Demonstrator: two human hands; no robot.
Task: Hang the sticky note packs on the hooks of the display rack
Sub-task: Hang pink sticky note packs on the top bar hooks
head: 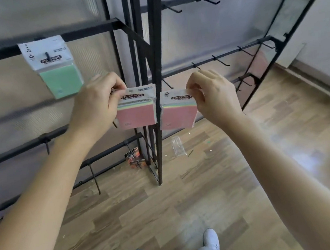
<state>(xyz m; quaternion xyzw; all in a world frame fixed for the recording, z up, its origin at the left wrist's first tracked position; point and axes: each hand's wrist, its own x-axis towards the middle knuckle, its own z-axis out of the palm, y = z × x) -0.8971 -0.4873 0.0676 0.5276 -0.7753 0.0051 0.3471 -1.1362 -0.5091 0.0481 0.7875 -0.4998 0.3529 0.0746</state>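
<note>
Pinching left pink pack [137, 114] by its header in fingers [116, 85] of left hand [96, 104], right pink pack [178, 113] likewise in right hand [214, 97], before the display rack [154, 42], with green pack [57, 74] already hooked. Probably light, header flimsy: best held beside hang hole.

Bright, soft light — perhaps from the right — bowed edges, mild blur.

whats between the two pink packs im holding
In the head view, the black upright rack post shows between the left pack and the right pack.
</note>
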